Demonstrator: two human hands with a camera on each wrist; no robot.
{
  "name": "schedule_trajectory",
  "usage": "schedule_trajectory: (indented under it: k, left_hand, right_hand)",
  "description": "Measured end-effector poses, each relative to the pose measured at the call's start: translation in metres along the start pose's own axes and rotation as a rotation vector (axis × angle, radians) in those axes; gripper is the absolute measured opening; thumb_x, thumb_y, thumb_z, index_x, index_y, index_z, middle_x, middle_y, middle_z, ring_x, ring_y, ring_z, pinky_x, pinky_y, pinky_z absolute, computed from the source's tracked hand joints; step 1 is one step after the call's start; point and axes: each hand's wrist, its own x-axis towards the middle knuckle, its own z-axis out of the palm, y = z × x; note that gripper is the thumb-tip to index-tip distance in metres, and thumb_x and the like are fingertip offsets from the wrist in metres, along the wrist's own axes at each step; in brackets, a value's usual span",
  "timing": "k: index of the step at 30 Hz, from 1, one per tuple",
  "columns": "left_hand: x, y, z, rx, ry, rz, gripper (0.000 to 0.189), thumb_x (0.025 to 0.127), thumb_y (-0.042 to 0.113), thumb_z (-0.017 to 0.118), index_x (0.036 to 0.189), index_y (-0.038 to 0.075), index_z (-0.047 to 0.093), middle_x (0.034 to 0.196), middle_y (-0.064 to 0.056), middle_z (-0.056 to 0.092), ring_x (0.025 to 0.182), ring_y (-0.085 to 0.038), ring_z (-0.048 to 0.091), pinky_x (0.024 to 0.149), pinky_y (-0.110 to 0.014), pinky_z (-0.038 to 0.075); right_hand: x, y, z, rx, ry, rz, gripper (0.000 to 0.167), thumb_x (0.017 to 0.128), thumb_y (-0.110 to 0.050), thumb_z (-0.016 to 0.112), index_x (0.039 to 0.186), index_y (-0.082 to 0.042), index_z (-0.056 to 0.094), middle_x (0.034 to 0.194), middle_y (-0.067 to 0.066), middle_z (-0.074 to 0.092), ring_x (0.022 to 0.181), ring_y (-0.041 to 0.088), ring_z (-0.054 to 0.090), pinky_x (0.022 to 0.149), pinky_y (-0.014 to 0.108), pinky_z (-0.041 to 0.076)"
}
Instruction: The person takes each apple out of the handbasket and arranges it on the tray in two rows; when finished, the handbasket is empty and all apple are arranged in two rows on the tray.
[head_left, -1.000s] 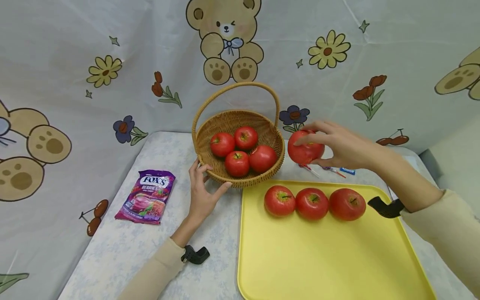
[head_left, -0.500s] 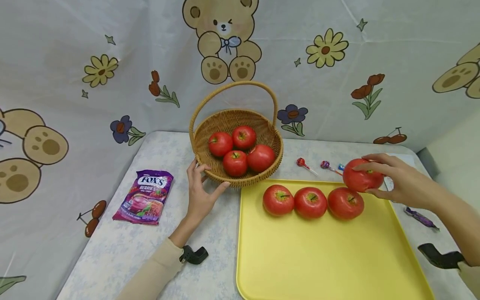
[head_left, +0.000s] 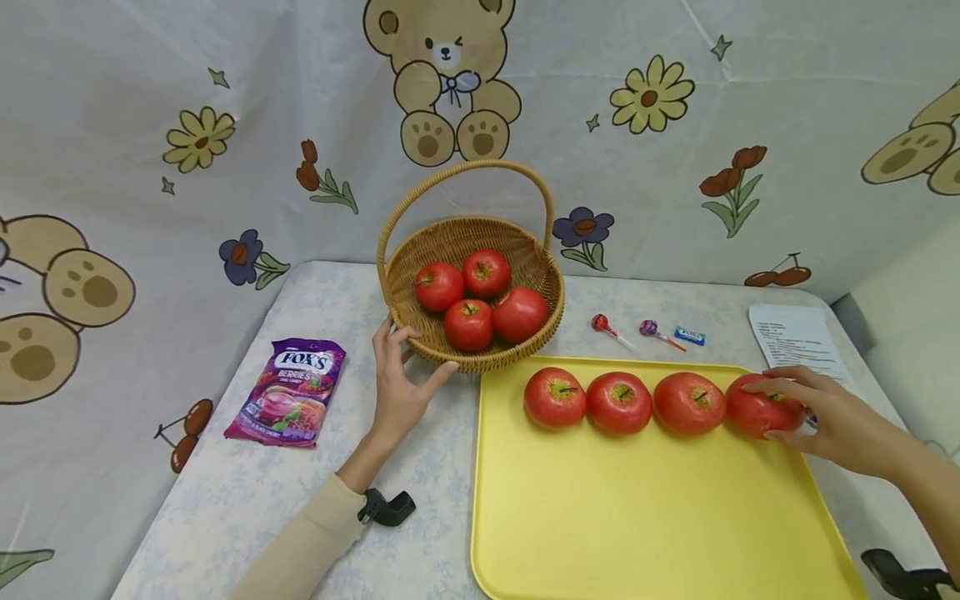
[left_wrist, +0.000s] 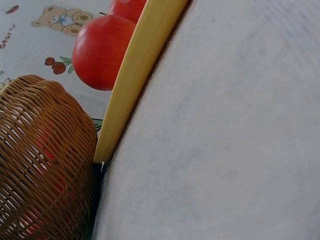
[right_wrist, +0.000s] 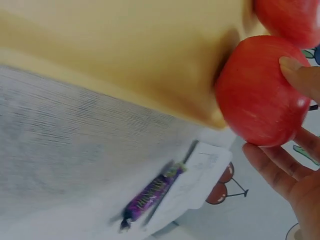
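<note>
My right hand [head_left: 832, 421] holds a red apple [head_left: 759, 407] at the right end of a row on the yellow tray [head_left: 637, 517]. In the right wrist view thumb and fingers sit on either side of that apple [right_wrist: 262, 95], which rests at the tray's corner. Three more apples stand beside it along the tray's far edge, among them one at the left end [head_left: 555, 398]. My left hand [head_left: 401, 392] grips the near left rim of the wicker basket [head_left: 517, 358], fingers over the edge and thumb spread along its front. Several apples [head_left: 469, 326] lie inside the basket.
A purple candy bag [head_left: 288, 393] lies left of my left hand. Behind the tray are two lollipops, one red [head_left: 601, 322], a small blue wrapped candy [head_left: 690, 335] and a printed paper sheet [head_left: 798, 337]. A purple wrapped candy [right_wrist: 152, 197] lies beyond the tray's right edge.
My right hand has carried the apple from beside the basket to the right and lowered it onto the tray, at the row's right end. The left hand stays on the basket.
</note>
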Motion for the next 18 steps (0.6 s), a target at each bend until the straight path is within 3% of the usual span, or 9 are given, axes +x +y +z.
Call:
schedule_trajectory:
  k: [3, 11, 18]
  left_hand:
    - [0.0, 0.0, 0.001, 0.0, 0.001, -0.004, 0.056, 0.078, 0.003, 0.08, 0.118, -0.007, 0.043, 0.148, -0.036, 0.02, 0.137, -0.052, 0.031, 0.094, -0.063, 0.046]
    - [-0.001, -0.001, 0.002, -0.004, 0.002, -0.007, 0.055, 0.078, 0.003, 0.079, 0.119, -0.005, 0.042, 0.149, -0.036, 0.019, 0.137, -0.051, 0.031, 0.095, -0.063, 0.045]
    - [-0.001, 0.0, 0.001, -0.001, 0.001, -0.017, 0.056, 0.078, 0.003, 0.08, 0.119, -0.006, 0.043, 0.15, -0.033, 0.018, 0.139, -0.049, 0.029, 0.096, -0.062, 0.045]
  right_hand:
    - [-0.002, 0.0, 0.004, -0.01, 0.014, -0.01, 0.073, 0.055, -0.002, 0.092, 0.119, -0.021, 0.064, 0.122, 0.01, 0.052, 0.094, -0.009, 0.034, 0.06, 0.017, 0.051]
    - [-0.001, -0.008, 0.007, -0.096, 0.026, -0.037, 0.073, 0.052, -0.007, 0.094, 0.117, -0.023, 0.064, 0.118, 0.008, 0.051, 0.099, 0.027, 0.044, 0.065, 0.031, 0.051]
    - [-0.002, -0.009, 0.014, -0.086, 0.078, -0.057, 0.073, 0.052, -0.009, 0.095, 0.116, -0.022, 0.063, 0.117, 0.009, 0.048, 0.097, 0.028, 0.041, 0.061, 0.031, 0.045]
